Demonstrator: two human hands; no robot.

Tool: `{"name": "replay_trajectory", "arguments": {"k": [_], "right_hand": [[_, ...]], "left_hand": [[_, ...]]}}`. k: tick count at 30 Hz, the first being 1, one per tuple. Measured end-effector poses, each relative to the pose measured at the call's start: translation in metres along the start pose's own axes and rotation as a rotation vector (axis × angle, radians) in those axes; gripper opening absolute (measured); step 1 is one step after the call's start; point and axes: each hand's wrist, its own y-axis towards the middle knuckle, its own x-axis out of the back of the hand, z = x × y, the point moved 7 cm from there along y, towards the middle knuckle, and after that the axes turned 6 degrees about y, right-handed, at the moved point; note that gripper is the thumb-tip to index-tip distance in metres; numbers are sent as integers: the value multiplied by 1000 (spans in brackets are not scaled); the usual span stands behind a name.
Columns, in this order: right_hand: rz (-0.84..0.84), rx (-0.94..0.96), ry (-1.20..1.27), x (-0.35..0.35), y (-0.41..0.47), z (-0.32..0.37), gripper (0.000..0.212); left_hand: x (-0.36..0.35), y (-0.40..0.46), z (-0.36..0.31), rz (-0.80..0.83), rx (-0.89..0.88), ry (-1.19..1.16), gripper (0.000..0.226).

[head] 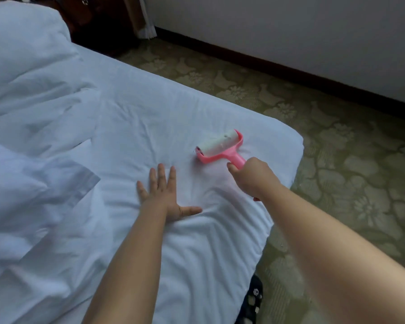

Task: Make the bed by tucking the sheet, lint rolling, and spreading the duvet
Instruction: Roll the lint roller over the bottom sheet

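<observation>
A pink plastic lint roller (220, 147) is gripped by its handle in the right hand (253, 175), at two o'clock from the left hand (160, 195), which is pressed flat, fingers spread, on the wrinkled white sheet (173, 113). Lint rolling appears underway; smoothing strokes toward the bunched white duvet (28, 94) are probably called for.

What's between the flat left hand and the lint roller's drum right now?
Head view: only bare, wrinkled white sheet between the left hand and the lint roller; nothing else lies there.

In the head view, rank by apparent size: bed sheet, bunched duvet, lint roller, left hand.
1. Bed sheet
2. Bunched duvet
3. Left hand, flat on the sheet
4. Lint roller, gripped by the right hand
The last two look close; nearness favors the hand.
</observation>
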Motion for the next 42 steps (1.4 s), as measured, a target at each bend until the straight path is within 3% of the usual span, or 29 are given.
{"name": "replay_trajectory", "arguments": {"k": [6,10,17,25,31,37,42], "right_hand": [[-34,-61,-89,15,-51,-39,38],[-42,-1,-107,26,-77,-27,40],[99,143,-114,-33,-115,-22,38],[163,30,-171,-27,-161,-95,36],[140,70,-224,-6,-196,-100,34],[224,272,-232,-68,-235,-55,32],[241,235,-282,-98,-251,-78,30]], "left_hand": [[-41,-54,0,13,-27,25,133],[-67,-89,4,31,-10,29,129],[-104,-133,9,19,96,-93,130],[-151,-194,4,64,162,-113,133],[-186,-253,1,158,162,-124,131],[-220,-293,30,226,251,-142,132],[-244,-309,43,159,303,-175,134]]}}
